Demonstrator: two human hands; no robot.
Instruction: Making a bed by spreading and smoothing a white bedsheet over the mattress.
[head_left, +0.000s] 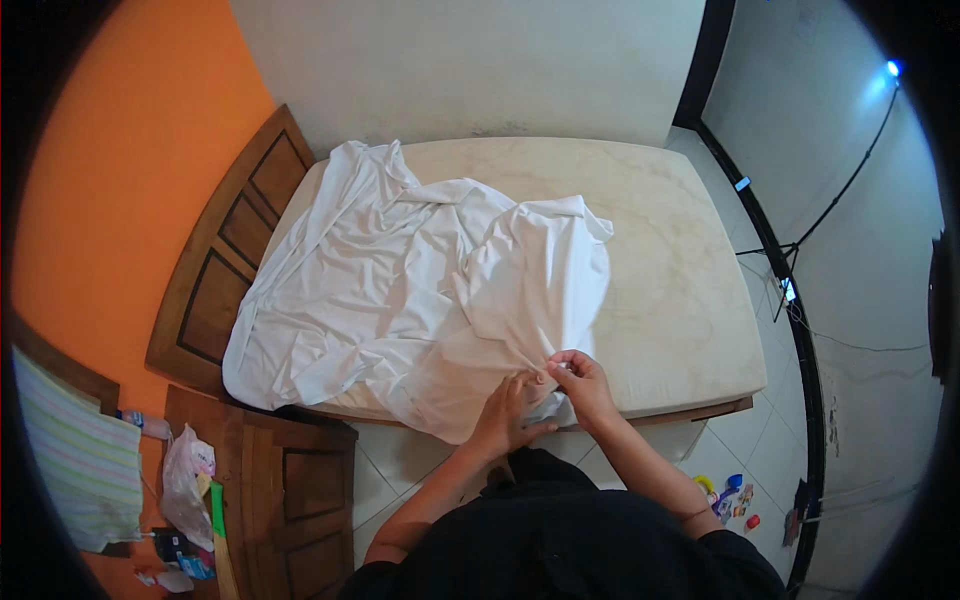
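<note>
A crumpled white fitted sheet (390, 277) covers the headboard half of a bare cream mattress (667, 262). Its near edge hangs over the mattress side, close to my body. My right hand (581, 382) pinches the gathered edge of the sheet between thumb and fingers. Right beside it, my left hand (510, 420) also grips the cloth, its fingertips partly hidden in the folds. The sheet bunches into creases that run towards both hands. At the far left corner the cloth reaches up to the wooden headboard (232, 232).
A wooden cabinet (315, 480) stands at the near left, with a plastic bag (187, 480) and small items on top. A tripod (799, 244) with a lit lamp stands along the right wall. Small colourful objects (726, 495) lie on the tiled floor (757, 442) at the near right.
</note>
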